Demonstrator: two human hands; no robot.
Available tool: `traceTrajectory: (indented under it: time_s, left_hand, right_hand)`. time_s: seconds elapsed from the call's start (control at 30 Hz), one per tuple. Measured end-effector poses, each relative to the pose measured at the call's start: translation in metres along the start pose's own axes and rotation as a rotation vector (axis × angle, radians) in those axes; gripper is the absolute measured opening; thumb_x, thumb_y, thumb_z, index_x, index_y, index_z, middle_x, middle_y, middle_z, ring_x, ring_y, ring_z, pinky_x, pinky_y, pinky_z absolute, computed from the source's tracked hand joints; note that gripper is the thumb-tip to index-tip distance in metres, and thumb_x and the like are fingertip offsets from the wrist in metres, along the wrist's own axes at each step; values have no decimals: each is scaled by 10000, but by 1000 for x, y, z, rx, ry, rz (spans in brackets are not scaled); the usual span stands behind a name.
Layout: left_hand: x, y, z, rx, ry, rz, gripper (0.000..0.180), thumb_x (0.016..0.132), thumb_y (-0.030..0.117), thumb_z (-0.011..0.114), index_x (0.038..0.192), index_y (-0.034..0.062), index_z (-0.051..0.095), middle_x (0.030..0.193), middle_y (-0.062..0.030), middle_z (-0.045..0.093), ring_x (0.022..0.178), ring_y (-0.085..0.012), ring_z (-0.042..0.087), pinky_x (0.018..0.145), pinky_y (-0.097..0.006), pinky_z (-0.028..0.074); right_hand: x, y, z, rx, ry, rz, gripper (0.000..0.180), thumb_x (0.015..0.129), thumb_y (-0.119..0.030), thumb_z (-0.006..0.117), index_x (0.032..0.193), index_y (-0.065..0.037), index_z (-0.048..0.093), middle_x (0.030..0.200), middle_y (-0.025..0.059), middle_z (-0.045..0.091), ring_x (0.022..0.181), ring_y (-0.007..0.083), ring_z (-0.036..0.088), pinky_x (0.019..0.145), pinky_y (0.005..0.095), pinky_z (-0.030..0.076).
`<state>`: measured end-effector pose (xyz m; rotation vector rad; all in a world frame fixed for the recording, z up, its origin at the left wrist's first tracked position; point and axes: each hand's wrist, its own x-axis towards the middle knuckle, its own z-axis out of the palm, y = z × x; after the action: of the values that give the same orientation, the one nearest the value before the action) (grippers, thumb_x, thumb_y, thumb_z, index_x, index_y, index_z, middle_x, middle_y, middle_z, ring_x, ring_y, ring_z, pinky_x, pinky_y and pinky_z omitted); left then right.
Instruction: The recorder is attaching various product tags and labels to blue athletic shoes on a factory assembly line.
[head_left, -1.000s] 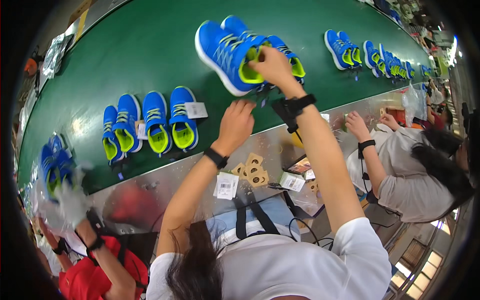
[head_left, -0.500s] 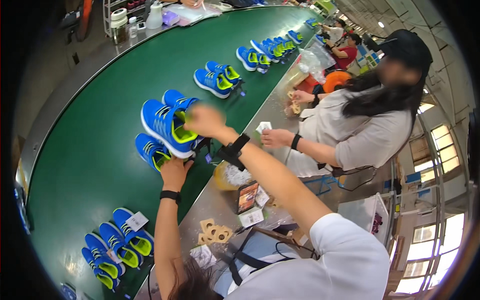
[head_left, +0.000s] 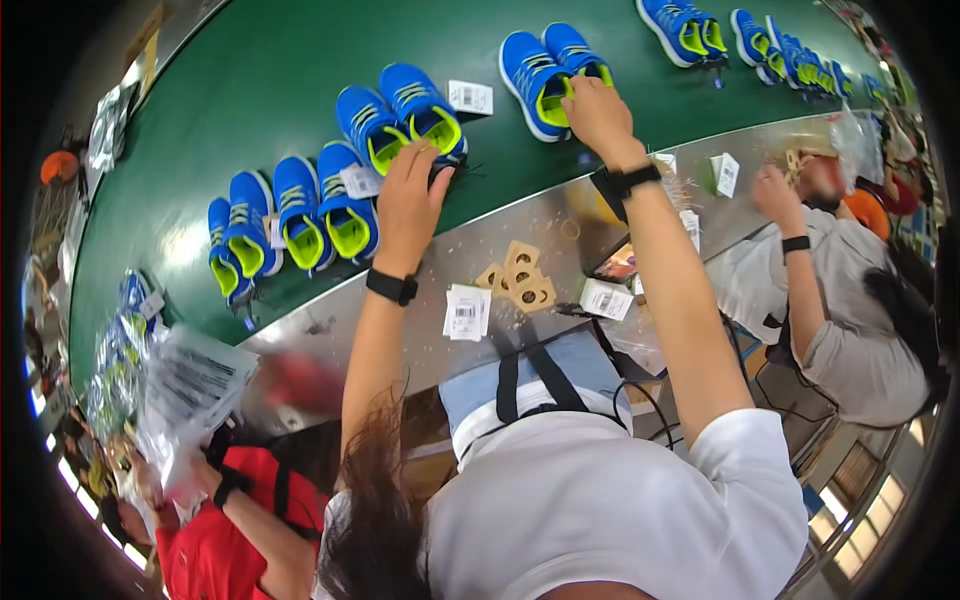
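Blue sneakers with lime-green linings stand in pairs. My left hand (head_left: 408, 200) is at the heel of a sneaker pair (head_left: 372, 122) in the middle. Its fingers reach forward over the heel edge, with the thumb held apart. Farther right, my right hand (head_left: 602, 115) has its fingers bent into the heel opening of another sneaker (head_left: 536, 88); its fingertips are partly hidden. A white tag (head_left: 470, 97) lies beside the middle pair.
More blue sneakers (head_left: 251, 222) line the green belt (head_left: 250, 110) at left. Wooden-coloured cut-out pieces (head_left: 522, 275) and white tags (head_left: 466, 312) lie on the metal ledge. A person in red (head_left: 255, 520) handles clear plastic bags at left; another in beige (head_left: 850, 350) sits at right.
The view has swung round to the right-hand pairs and the row at left. My hands, close together at one group of sneakers before, are now apart at two separate pairs.
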<state>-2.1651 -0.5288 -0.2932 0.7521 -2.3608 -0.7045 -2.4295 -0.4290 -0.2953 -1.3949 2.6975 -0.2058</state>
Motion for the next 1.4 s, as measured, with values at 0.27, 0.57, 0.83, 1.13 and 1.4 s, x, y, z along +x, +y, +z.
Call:
traceTrajectory:
  time_s: [0.27,0.57,0.83,1.13,1.4]
  left_hand:
    - [-156,49,-24,-225,-263,-784,196,770,162,726,800,23,592,720,-90,554,685,-204,547,613,-310,434]
    - [-191,48,1,-249,-333,-920,206,768,156,730,782,26,571,685,-30,555,619,-125,522,589,-258,426]
    - [-185,39,-7,-775,-375,-1205,126,874,124,620,931,14,640,776,22,605,664,-48,514,602,-196,404]
    - [-131,100,-6,-933,-148,-1106,108,863,51,628,957,-2,629,843,-3,632,733,-71,569,648,-202,442]
    - [-93,147,37,-1522,-6,-1240,89,868,5,598,944,40,568,956,-33,621,864,-103,576,788,-237,450]
  right_hand:
    - [-198,-46,-14,458,-391,-227,150,792,-116,617,940,-85,616,882,109,615,858,313,596,695,418,494]
    - [-238,-29,20,304,-352,-316,230,693,-130,701,883,-103,574,901,48,504,880,259,553,651,372,492]
    - [-222,-8,21,641,-654,-46,217,780,-159,631,953,-41,571,785,131,615,744,310,608,639,401,468]
    - [-213,-10,-10,1093,-496,203,270,832,-117,595,1073,-50,492,734,74,589,649,162,568,580,308,449]
    - [-212,-12,-20,1650,-377,464,106,938,-115,499,1035,-78,480,821,1,554,741,56,515,642,229,438]
